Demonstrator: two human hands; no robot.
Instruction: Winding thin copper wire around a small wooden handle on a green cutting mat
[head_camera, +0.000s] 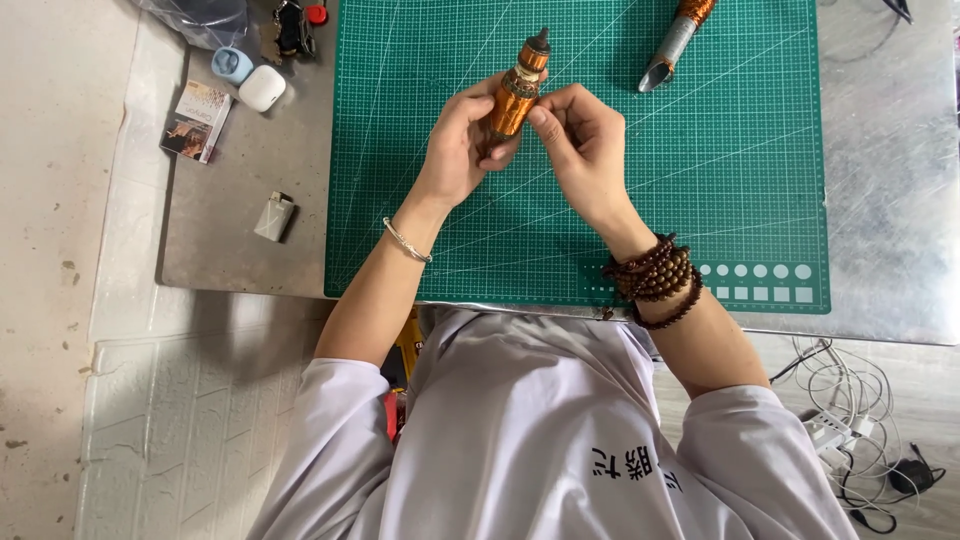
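In the head view, the work is looking only partly done: the left hand (462, 150) and right hand (583, 145) are holding a copper-wound motor rotor (517, 92) up over the green cutting mat (740, 200), while a second copper-and-grey piece (676, 42) is lying untouched at the mat's far edge. The left fingers are wrapping closed around the rotor's lower body. The right thumb and forefinger are pinching at its side, possibly on a fine wire, though that is too small to tell.
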